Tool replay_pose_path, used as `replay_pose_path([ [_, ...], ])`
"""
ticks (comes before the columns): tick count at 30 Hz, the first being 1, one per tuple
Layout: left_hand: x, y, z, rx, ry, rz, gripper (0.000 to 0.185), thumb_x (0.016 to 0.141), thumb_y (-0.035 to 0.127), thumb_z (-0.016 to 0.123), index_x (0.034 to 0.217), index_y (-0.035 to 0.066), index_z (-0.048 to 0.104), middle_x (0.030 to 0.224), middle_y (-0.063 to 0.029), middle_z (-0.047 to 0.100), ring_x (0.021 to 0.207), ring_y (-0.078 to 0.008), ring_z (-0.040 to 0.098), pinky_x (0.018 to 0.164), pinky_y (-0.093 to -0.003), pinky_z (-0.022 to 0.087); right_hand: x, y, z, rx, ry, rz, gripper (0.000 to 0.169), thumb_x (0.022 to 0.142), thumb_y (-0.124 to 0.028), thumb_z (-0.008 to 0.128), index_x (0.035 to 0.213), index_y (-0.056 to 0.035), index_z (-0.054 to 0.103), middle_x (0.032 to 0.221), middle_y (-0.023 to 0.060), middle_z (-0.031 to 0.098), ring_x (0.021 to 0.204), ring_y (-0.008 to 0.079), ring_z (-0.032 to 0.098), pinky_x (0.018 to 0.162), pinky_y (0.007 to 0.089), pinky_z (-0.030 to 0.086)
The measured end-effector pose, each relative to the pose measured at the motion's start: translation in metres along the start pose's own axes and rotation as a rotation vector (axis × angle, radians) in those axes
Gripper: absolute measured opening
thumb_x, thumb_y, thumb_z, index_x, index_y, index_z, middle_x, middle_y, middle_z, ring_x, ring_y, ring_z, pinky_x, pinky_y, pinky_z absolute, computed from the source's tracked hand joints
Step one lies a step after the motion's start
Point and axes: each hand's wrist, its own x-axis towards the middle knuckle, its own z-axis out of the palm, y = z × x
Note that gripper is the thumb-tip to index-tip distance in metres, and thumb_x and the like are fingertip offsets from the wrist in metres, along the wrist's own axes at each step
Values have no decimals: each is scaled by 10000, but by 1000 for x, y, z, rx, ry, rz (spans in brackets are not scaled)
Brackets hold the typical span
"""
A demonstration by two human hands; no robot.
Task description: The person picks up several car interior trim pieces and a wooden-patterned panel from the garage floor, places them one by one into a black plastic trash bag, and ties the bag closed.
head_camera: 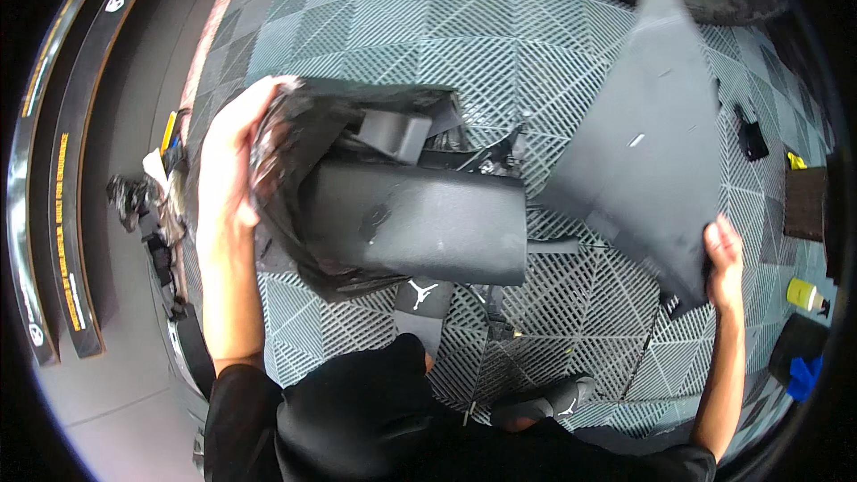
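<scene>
My left hand (pixel 231 140) grips the gathered side of a black plastic bag (pixel 284 227). From the bag's mouth, facing right, sticks a broad dark grey plastic trim piece (pixel 428 221). A smaller grey plastic part (pixel 395 134) lies above it inside the opening; the rest of the contents is hidden by the film. On the right, my right hand (pixel 725 264) holds a large, roughly triangular dark grey trim panel (pixel 643 120) by its lower right edge. The panel is apart from the bag, its narrow tip pointing up towards the car wheel, and looks slightly blurred.
A car tyre (pixel 730 10) with a silver rim stands at the top right on grey grated floor tiles (pixel 381 33). Two long strips (pixel 77 167) bearing writing lie far left, beside a heap of clutter (pixel 164 207). A yellow bottle (pixel 802 295) and blue cloth (pixel 805 378) are at right.
</scene>
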Motion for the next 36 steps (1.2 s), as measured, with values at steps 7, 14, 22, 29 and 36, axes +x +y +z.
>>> replay_pose_path([
  [7,-16,11,5,-161,-89,-37,377,903,156,478,1227,-37,466,919,-71,618,703,-84,577,633,-194,477,-13,-40,116,-231,-650,182,271,888,-130,521,1099,38,546,942,58,597,869,113,536,809,256,425],
  [14,-20,32,-9,0,-476,39,394,854,88,551,1223,-30,481,1041,-96,607,892,-108,594,805,-219,477,53,-51,179,-422,-894,115,319,891,-142,515,1156,36,533,973,85,646,884,132,579,841,268,439],
  [22,-33,39,-30,249,-424,81,614,728,173,666,1222,-100,424,1122,-199,555,1016,-218,575,945,-300,409,113,-44,223,-167,-791,236,295,895,-115,505,1142,41,548,987,101,641,837,145,609,787,250,492],
  [29,-48,38,-21,154,-482,41,584,663,124,728,1115,-126,455,1062,-226,555,966,-237,596,896,-309,451,141,-36,298,-208,-902,174,274,904,-164,493,1101,4,584,983,87,635,882,165,579,828,308,464],
  [36,-55,36,-37,196,-339,43,601,567,118,768,1044,-155,525,920,-179,594,795,-167,573,755,-226,429,178,-18,297,-210,-884,207,309,882,-178,525,1132,-3,574,1047,104,621,949,177,566,857,305,451],
])
